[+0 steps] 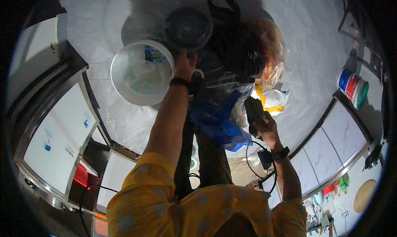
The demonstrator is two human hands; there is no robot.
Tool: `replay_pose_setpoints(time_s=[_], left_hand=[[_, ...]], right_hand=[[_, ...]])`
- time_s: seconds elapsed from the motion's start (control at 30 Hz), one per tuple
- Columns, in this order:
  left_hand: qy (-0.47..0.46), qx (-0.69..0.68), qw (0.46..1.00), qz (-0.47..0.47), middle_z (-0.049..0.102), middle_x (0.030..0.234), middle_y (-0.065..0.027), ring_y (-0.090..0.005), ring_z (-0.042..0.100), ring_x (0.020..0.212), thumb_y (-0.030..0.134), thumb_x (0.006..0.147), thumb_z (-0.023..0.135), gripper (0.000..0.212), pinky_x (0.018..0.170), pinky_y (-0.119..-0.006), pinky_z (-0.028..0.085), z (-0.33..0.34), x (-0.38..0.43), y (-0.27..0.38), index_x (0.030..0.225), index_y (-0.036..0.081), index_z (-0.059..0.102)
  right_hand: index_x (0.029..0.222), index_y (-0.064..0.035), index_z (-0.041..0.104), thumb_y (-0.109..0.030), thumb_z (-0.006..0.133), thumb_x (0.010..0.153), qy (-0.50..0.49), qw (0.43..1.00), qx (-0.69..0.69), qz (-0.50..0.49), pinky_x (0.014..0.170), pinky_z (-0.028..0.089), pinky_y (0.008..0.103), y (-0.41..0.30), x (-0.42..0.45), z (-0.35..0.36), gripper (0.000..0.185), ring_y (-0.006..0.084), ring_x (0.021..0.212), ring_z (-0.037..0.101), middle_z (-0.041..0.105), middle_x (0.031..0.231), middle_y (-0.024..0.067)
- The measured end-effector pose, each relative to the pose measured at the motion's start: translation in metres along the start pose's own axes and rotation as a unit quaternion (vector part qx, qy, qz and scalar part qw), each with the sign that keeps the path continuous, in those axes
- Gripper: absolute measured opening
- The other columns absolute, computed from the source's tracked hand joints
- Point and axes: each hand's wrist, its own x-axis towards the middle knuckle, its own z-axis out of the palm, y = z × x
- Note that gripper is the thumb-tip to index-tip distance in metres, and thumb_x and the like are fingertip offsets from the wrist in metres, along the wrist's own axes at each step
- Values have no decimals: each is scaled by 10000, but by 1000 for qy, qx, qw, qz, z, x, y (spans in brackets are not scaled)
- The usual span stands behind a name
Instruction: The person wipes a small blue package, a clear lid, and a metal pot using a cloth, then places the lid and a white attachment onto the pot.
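Note:
My right hand (267,130) grips a dark, rough-surfaced block (256,111), perhaps stone or brick. Below it hangs a cable, by the strap and small black box on that wrist. Straight ahead, my left hand (185,65) reaches to the near edge of a dark round vessel or lid (188,27); shadow hides whether the fingers hold it. Left of that hand stands a white translucent bucket (116,77), seen from above. Between my arms lie a blue plastic bag (217,119) and clear plastic film. A large black plastic bag (235,48) sits beyond them.
Clear bags with red and yellow print (273,71) and a white-and-yellow sack (276,100) lie on the grey floor (313,60). White cabinets (59,137) flank the left, tiled ones (328,144) the right. A labelled tub with a green lid (353,88) is at the right counter.

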Motion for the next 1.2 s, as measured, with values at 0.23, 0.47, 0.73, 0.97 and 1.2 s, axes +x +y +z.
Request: replay_pose_setpoints(time_s=[0.23,0.47,0.73,0.97,1.2], left_hand=[[-215,111,970,3,556,756,-52,-182,522,588,169,846,550,143,552,-296,450,20,8,15,947,71,528],[-116,209,970,40,547,767,-32,-144,488,554,127,821,577,169,544,-300,450,75,-132,36,974,88,517],[-313,569,662,375,580,842,-41,-175,558,798,147,842,584,131,660,-340,461,24,-329,120,928,53,552],[-150,430,869,194,615,931,-70,-137,571,798,113,842,588,232,648,-270,477,4,-640,236,1032,-17,556],[-107,161,908,373,645,876,-108,-173,608,646,21,802,627,197,570,-283,499,-104,-813,269,992,21,575]], right_hand=[[1083,-21,489,-78,637,776,-29,995,18,92,663,463,256,-42,-13,-2,346,115,786,544,576,923,36],[1041,-40,550,-119,604,826,43,985,-119,-120,593,428,227,-76,-42,-15,236,79,701,521,594,969,13],[1295,-26,417,-132,547,847,-110,981,105,-121,874,431,269,-253,-135,15,479,146,1036,532,536,1197,51],[1275,-23,436,-108,534,837,-363,907,-43,-211,936,393,312,-341,-211,102,457,182,1090,496,514,1225,86],[1165,6,518,-18,602,785,-544,763,-189,-295,891,420,323,-443,-301,267,390,183,1002,546,578,1113,63]])
